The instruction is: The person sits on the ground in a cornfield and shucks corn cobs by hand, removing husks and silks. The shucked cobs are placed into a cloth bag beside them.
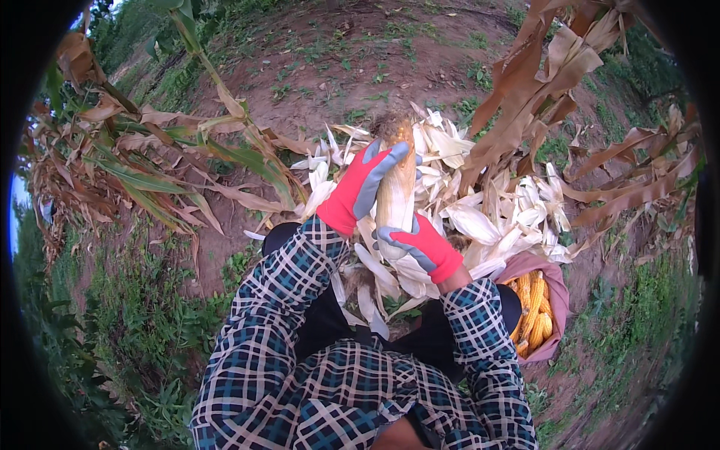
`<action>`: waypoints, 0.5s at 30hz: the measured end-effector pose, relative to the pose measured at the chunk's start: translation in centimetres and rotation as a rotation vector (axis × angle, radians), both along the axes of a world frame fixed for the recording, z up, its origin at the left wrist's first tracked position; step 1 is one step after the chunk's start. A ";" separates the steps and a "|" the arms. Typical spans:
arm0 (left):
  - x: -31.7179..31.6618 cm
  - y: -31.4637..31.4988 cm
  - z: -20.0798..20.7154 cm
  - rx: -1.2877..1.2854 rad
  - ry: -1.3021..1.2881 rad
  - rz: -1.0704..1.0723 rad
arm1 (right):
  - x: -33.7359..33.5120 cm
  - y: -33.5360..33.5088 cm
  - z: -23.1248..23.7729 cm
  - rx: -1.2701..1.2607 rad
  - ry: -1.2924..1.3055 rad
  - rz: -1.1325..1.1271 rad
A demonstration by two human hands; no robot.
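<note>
Both my hands, in red and grey gloves, hold one ear of corn [397, 190] upright over a heap of pale husks. Its husk is still wrapped round most of it; yellow kernels and brown silk show at the top end. My left hand [367, 184] grips the upper part from the left, fingers along the husk. Lower down, my right hand [421, 246] is closed round the base from the right. The fingers behind the ear are partly hidden.
Stripped husks [499, 225] pile in front of me and to the right. A pink sack [556, 300] holding several husked yellow cobs [532, 311] stands by my right knee. Dry corn stalks rise at left [225, 97] and right [517, 82], over reddish soil [322, 60] with weeds.
</note>
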State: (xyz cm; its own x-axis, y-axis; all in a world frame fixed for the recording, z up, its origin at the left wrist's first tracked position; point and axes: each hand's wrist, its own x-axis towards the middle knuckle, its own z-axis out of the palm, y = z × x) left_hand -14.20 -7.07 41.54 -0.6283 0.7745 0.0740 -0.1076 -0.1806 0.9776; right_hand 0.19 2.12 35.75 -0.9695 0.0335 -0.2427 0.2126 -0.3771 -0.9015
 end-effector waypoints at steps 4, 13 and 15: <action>-0.7 0.5 0.1 0.214 -0.452 -0.125 | 0.6 -0.4 0.1 0.030 0.027 0.095; -2.9 2.8 0.6 0.314 -0.424 -0.126 | -0.5 2.9 1.1 0.160 -0.016 0.137; -4.1 3.9 0.9 0.418 -0.451 -0.145 | -1.5 4.0 1.8 0.281 0.071 0.052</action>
State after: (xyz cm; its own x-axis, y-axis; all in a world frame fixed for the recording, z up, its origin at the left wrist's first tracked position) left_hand -18.32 -3.19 42.41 -0.5592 0.8170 0.1409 -0.5445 -0.4900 0.6808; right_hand -1.26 6.15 37.52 -0.9859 0.0396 -0.1626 0.1580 -0.1009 -0.9823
